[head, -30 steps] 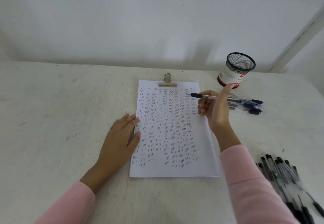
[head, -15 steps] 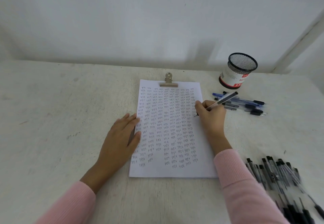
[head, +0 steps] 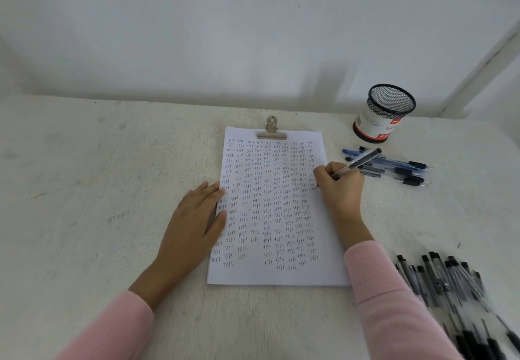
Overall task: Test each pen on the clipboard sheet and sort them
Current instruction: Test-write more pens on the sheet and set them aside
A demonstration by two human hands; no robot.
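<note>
While the right grip [head: 342, 188] pinches the pen [head: 357, 162], tip on the sheet [head: 270, 275] by its right edge, short, light strokes should show the ink best; the left grip [head: 194, 224], fingers flat, steadies the sheet toward the tabletop's [head: 84, 190] near edge.

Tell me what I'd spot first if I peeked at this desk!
First, the white sheet in the middle, clipped at the top and crammed with rows of the word "test". Next, the right hand gripping a pen with its tip at the sheet's right edge, while the left hand lies flat on the left edge. A heap of black pens sits at the near right.
</note>
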